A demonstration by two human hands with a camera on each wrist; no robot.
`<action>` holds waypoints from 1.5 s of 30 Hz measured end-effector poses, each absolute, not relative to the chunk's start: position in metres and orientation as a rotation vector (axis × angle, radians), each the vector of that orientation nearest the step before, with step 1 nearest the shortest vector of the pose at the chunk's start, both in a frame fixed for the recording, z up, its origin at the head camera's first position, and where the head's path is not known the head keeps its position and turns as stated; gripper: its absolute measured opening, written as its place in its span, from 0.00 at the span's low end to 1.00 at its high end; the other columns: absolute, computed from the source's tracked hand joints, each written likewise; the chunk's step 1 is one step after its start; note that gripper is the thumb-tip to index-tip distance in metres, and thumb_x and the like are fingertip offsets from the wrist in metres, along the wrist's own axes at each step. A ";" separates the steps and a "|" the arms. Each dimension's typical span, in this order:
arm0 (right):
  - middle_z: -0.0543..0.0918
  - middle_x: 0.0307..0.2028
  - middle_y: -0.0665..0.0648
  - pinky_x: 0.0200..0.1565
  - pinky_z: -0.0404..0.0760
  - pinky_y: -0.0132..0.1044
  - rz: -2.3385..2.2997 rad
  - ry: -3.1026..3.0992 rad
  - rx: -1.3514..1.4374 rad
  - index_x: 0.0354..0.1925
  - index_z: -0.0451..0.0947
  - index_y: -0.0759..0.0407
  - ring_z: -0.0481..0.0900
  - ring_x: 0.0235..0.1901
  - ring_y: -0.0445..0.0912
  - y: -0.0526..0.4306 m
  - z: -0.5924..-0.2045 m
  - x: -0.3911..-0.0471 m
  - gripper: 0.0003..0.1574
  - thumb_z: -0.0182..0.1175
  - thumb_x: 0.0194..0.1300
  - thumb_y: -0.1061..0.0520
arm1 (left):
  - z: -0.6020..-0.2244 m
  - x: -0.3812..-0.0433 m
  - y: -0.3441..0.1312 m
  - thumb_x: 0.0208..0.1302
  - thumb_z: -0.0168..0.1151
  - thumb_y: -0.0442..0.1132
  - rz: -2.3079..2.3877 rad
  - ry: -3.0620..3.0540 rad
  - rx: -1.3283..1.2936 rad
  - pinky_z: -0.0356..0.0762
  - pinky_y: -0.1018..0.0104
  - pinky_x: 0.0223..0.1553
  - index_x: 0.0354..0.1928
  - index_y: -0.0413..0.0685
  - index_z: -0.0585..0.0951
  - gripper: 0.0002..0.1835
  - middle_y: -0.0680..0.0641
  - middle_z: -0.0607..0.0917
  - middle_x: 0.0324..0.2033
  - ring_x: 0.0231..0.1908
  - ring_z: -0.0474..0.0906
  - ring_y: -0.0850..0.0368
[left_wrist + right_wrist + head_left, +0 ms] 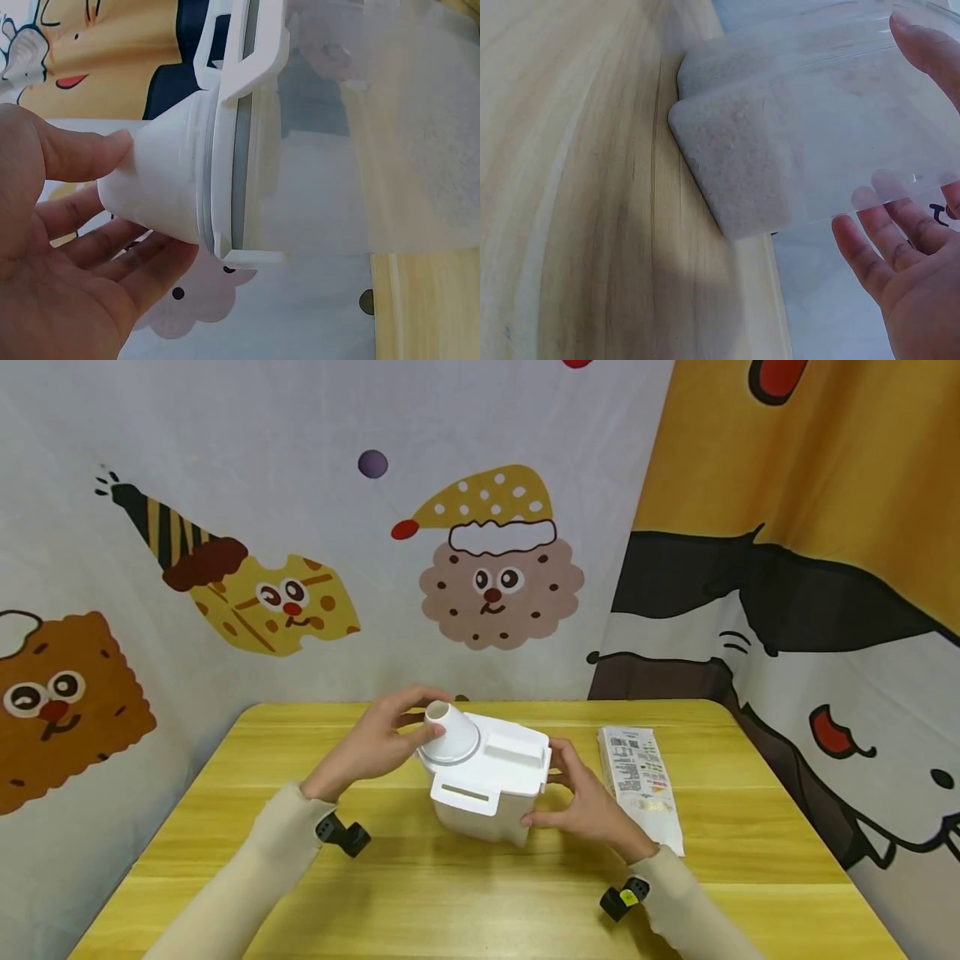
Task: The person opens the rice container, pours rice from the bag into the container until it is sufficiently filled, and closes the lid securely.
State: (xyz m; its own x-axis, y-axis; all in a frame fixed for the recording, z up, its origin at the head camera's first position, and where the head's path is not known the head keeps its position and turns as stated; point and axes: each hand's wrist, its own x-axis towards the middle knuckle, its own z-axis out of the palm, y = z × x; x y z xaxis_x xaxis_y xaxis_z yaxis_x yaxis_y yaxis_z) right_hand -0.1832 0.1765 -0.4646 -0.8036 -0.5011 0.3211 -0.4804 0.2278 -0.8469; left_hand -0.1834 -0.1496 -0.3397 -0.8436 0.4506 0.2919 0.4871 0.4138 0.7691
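A translucent plastic storage container (480, 820) with a white lid (501, 774) stands on the table, pale grainy contents (731, 161) in its lower part. A white cone-shaped spout (452, 737) rises from the lid's left side, its narrow end up. My left hand (382, 735) holds this spout, thumb on the near side and fingers round the far side. At the container's right end, my right hand (581, 797) grips its wall between thumb and fingers. In the right wrist view, fingertips show through the clear wall.
A flat white printed packet (641, 785) lies on the wooden table (420, 902), just right of my right hand. Behind the table hangs a curtain (315, 435) with cartoon prints. Small black cameras sit on both wrists.
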 end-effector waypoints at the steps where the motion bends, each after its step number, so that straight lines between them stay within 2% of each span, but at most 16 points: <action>1: 0.77 0.66 0.51 0.61 0.81 0.43 -1.669 2.454 -0.978 0.73 0.57 0.44 0.75 0.63 0.42 0.176 -0.465 -0.183 0.61 0.83 0.49 0.54 | -0.339 -0.184 -0.150 0.72 0.63 0.34 -1.431 -2.612 -0.871 0.78 0.46 0.65 0.62 0.51 0.80 0.19 0.46 0.83 0.60 0.64 0.77 0.47; 12: 0.73 0.68 0.50 0.64 0.80 0.44 -1.628 2.451 -1.006 0.76 0.56 0.42 0.74 0.65 0.43 0.179 -0.459 -0.181 0.63 0.81 0.52 0.54 | -0.331 -0.172 -0.146 0.64 0.72 0.39 -0.999 -2.588 -0.998 0.78 0.47 0.64 0.62 0.52 0.80 0.24 0.49 0.81 0.61 0.62 0.77 0.50; 18: 0.73 0.68 0.50 0.64 0.80 0.44 -1.613 2.454 -1.002 0.76 0.56 0.41 0.74 0.65 0.43 0.180 -0.460 -0.181 0.62 0.81 0.53 0.55 | -0.323 -0.161 -0.139 0.60 0.76 0.45 -0.754 -2.606 -1.093 0.77 0.50 0.65 0.65 0.54 0.78 0.30 0.48 0.74 0.67 0.69 0.68 0.50; 23: 0.73 0.67 0.50 0.64 0.80 0.44 -1.618 2.447 -0.993 0.76 0.55 0.41 0.74 0.65 0.44 0.181 -0.460 -0.181 0.62 0.80 0.53 0.55 | -0.319 -0.154 -0.128 0.57 0.79 0.49 -0.554 -2.600 -1.199 0.76 0.52 0.67 0.65 0.53 0.78 0.34 0.48 0.73 0.69 0.74 0.62 0.48; 28: 0.74 0.67 0.51 0.64 0.79 0.43 -1.622 2.440 -0.967 0.76 0.55 0.40 0.74 0.64 0.44 0.180 -0.459 -0.180 0.62 0.80 0.54 0.55 | -0.317 -0.147 -0.118 0.56 0.80 0.48 -0.449 -2.562 -1.331 0.79 0.58 0.63 0.62 0.50 0.79 0.33 0.46 0.76 0.66 0.69 0.69 0.50; 33: 0.74 0.66 0.51 0.64 0.80 0.42 -1.625 2.437 -0.961 0.76 0.55 0.40 0.75 0.64 0.44 0.180 -0.460 -0.179 0.62 0.81 0.53 0.55 | -0.317 -0.143 -0.113 0.55 0.80 0.44 -0.408 -2.602 -1.403 0.81 0.64 0.59 0.57 0.49 0.83 0.27 0.50 0.81 0.58 0.59 0.79 0.56; 37: 0.74 0.66 0.51 0.64 0.80 0.42 -1.628 2.439 -0.974 0.76 0.55 0.41 0.75 0.64 0.43 0.180 -0.461 -0.180 0.62 0.81 0.53 0.55 | -0.319 -0.142 -0.111 0.55 0.80 0.44 -0.347 -2.669 -1.410 0.82 0.67 0.55 0.54 0.50 0.85 0.23 0.53 0.83 0.52 0.51 0.81 0.60; 39: 0.74 0.66 0.51 0.64 0.80 0.43 -1.628 2.440 -0.978 0.76 0.55 0.41 0.74 0.64 0.43 0.180 -0.461 -0.180 0.62 0.81 0.53 0.55 | -0.320 -0.142 -0.111 0.56 0.79 0.44 -0.301 -2.685 -1.419 0.82 0.68 0.55 0.53 0.50 0.86 0.23 0.54 0.84 0.52 0.50 0.81 0.61; 45: 0.75 0.67 0.51 0.64 0.80 0.43 -1.626 2.444 -0.959 0.76 0.55 0.40 0.74 0.64 0.43 0.180 -0.460 -0.179 0.62 0.81 0.53 0.54 | -0.321 -0.144 -0.107 0.56 0.79 0.43 -0.231 -2.715 -1.427 0.81 0.65 0.59 0.55 0.50 0.86 0.23 0.53 0.84 0.55 0.56 0.79 0.59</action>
